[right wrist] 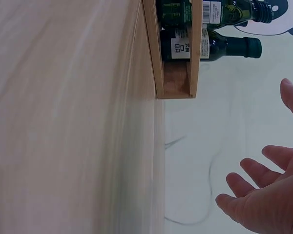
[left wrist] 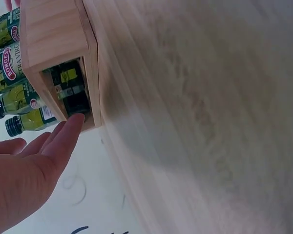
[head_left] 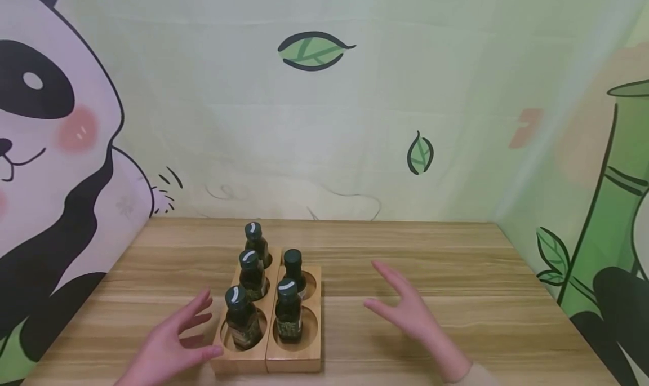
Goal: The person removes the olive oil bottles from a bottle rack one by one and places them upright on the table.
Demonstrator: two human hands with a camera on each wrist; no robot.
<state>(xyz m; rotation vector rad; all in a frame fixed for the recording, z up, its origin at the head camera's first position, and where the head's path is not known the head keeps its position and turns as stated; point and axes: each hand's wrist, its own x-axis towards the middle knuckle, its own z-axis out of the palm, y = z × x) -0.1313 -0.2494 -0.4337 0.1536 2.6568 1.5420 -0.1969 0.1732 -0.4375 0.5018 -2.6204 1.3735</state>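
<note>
Five bottles upright in two wood racks

Racks pale wood, side by side, touching, left of centre, round holes on top. Left rack: three bottles in a row, near, middle, far. Right rack: two bottles, near and far; far one slimmer at the neck. All dark green glass, dark caps on, labelled; one label reads BORGES. Left hand at left rack's near left edge, contact unclear. Right hand apart, right of right rack.

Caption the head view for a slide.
Five capped bottles stand in paired wooden holders on a table beside a panda backdrop.
</note>
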